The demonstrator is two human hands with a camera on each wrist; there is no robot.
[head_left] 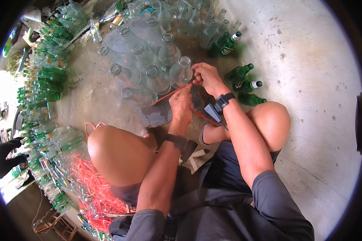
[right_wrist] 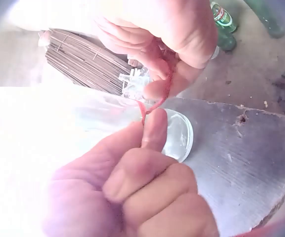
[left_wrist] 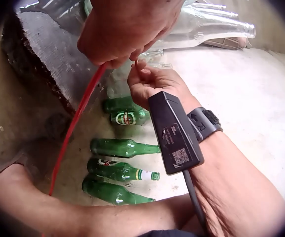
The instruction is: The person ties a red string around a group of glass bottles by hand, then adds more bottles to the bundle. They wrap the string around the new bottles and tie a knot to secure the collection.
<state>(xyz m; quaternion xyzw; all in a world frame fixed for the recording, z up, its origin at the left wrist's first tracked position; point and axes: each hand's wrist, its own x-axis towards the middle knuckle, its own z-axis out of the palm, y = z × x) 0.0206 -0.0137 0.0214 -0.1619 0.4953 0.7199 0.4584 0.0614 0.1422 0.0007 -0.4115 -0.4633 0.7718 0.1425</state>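
Note:
Both hands meet at the near right edge of a cluster of clear glass bottles (head_left: 153, 78), which stand upright on a grey stone slab (head_left: 157, 115). A red plastic string (head_left: 169, 94) runs low along the near side of the cluster up to the hands. My left hand (head_left: 182, 105) grips this string, its fingers curled and the thumb at the top. Another length of string (left_wrist: 78, 113) trails down from it. Close by, my right hand (head_left: 208, 79) pinches a short end of the string (right_wrist: 155, 104) between thumb and fingertips.
Several green bottles (head_left: 239, 73) stand to the right beside the pale wall (head_left: 305, 88). More clear bottles (head_left: 194, 22) are behind the cluster. Long rows of bottles (head_left: 48, 76) line the left side. A heap of red string (head_left: 94, 188) lies near the left knee.

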